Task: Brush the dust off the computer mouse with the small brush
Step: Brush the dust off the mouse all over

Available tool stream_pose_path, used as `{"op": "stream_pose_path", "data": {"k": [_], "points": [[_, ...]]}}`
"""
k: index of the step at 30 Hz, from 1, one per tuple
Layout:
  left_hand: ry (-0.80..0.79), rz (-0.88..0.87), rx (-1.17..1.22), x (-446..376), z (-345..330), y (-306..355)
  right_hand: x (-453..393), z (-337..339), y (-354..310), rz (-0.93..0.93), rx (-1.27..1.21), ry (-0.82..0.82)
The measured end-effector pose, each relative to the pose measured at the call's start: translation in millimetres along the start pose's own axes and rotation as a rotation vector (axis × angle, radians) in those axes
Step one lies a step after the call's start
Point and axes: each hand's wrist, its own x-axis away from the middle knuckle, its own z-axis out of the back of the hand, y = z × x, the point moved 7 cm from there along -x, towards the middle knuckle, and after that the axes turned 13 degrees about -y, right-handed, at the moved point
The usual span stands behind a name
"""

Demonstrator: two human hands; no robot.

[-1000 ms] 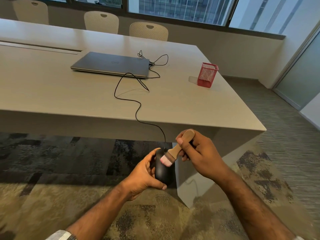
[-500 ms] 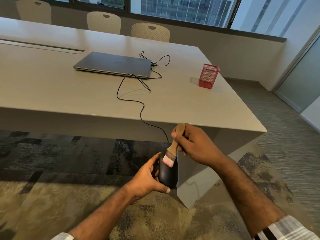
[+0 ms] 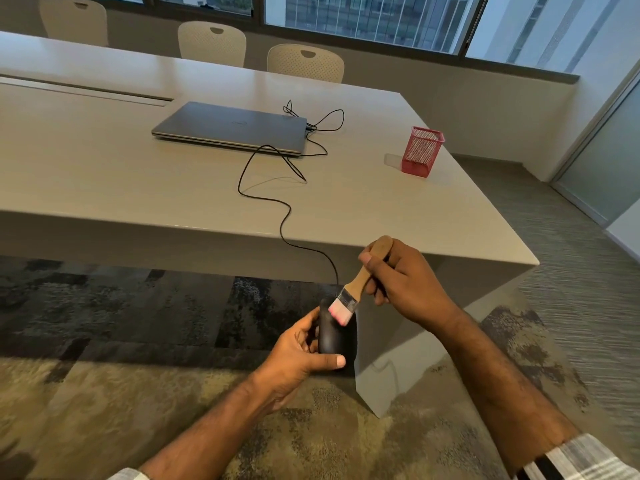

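A black wired computer mouse (image 3: 333, 336) is held in the air below the table's front edge. My left hand (image 3: 300, 355) grips it from the left, thumb across its near end. My right hand (image 3: 405, 284) holds the small brush (image 3: 353, 292) by its wooden handle. The brush's pink bristles touch the mouse's far upper end. The mouse's black cable (image 3: 282, 216) runs up over the table edge towards the laptop.
A closed grey laptop (image 3: 232, 128) lies on the beige table (image 3: 104, 174), with a red mesh pen holder (image 3: 421, 155) to its right. Chairs (image 3: 304, 62) stand along the far side. Patterned carpet lies below; the table's leg panel (image 3: 398, 368) is just behind the mouse.
The brush has shifted on the mouse's upper end while its handle swung from leaning right to steeper and back. My left hand keeps its grip on the mouse.
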Motion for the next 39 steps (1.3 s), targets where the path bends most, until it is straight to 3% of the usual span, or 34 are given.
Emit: {"op": "stream_pose_path", "data": {"k": [6, 11, 15, 20, 31, 36, 39], "points": [[0.086, 0.034, -0.068, 0.7, 8.7, -4.8, -2.3, -13.6, -7.4, 0.034, 0.197, -0.057], [0.087, 0.044, -0.094, 0.6, 8.4, -5.4, -5.4, -12.3, -11.6, 0.048, 0.399, 0.043], [0.091, 0.044, -0.096, 0.0, 9.9, -4.2, -5.7, -10.2, -16.2, 0.071, 0.350, 0.066], [0.083, 0.044, -0.112, -0.6, 7.7, -2.0, -10.9, -16.3, -14.3, 0.014, 0.328, -0.066], [0.080, 0.014, -0.148, 5.1, 3.4, 4.6, -17.0, 8.6, -13.3, 0.010, 0.325, 0.119], [0.097, 0.026, -0.141, 7.5, 5.2, 5.3, -22.9, -5.4, -13.6, -0.039, 0.273, -0.075], [0.084, 0.016, -0.158, 7.8, 2.2, 5.5, -25.9, -9.3, -13.6, -0.047, 0.342, -0.076]]}}
